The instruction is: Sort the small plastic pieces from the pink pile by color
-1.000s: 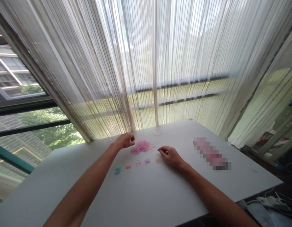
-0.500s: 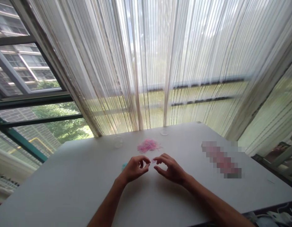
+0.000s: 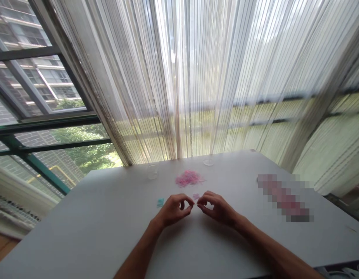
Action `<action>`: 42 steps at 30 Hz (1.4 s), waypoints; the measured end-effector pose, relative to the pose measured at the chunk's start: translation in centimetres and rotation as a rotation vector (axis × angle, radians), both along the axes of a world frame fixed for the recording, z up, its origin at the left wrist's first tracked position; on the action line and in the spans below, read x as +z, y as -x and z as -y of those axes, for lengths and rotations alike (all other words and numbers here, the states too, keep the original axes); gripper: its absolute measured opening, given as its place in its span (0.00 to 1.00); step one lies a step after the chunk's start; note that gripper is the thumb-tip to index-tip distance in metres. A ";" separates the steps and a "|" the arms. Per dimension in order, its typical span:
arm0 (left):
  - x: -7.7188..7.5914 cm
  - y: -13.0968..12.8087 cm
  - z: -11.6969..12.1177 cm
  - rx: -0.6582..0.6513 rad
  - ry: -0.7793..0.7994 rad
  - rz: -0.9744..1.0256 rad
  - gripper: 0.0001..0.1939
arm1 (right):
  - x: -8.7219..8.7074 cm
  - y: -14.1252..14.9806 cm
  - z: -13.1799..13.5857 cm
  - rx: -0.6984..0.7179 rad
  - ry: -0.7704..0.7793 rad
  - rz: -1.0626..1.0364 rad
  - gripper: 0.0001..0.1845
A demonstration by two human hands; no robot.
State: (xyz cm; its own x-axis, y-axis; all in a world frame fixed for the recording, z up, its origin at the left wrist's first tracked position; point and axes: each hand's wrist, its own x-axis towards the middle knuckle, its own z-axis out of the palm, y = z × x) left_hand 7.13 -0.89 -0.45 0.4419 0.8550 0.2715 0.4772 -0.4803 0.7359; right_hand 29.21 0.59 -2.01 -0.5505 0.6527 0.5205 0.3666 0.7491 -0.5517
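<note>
My left hand (image 3: pixel 176 209) and my right hand (image 3: pixel 218 209) are held low over the white table (image 3: pixel 179 252), their fingertips almost meeting. On each one, thumb and index finger are pinched together in a ring. Whatever lies between the fingertips is too small to make out. Just beyond them is a small pale-pink piece (image 3: pixel 196 197). A little teal bunch (image 3: pixel 160 202) lies left of my left hand. Farther back spreads a loose pile of pink shreds or thin strips (image 3: pixel 189 178).
A clear round container (image 3: pixel 152 172) stands near the back edge, left of the pile. To the pile's right lies a clear flat disc (image 3: pixel 208 162), perhaps a lid. A blurred-out pinkish object (image 3: pixel 284 197) rests on the right side. Sheer curtains (image 3: pixel 197 77) hang behind the table.
My right thumb and index finger have closed from apart into a pinch, and the hands have come closer together. The pale-pink piece now shows beyond the fingertips. The whole view has shifted slightly.
</note>
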 end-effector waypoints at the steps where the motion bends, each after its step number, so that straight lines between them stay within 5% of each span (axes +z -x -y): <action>1: -0.1 0.0 0.0 -0.001 0.001 0.007 0.06 | 0.1 0.0 0.1 0.002 0.009 -0.003 0.05; 11: -0.9 -0.6 0.2 -0.020 -0.013 -0.018 0.06 | 0.6 -1.0 -0.5 0.014 0.115 0.043 0.05; 19: -0.7 0.3 0.0 0.045 -0.157 -0.178 0.08 | 1.4 -5.4 -2.6 -0.201 0.231 0.035 0.07; 42: -0.7 0.1 0.2 0.019 -0.089 -0.281 0.12 | 1.0 -4.9 -2.4 -0.167 0.372 0.146 0.05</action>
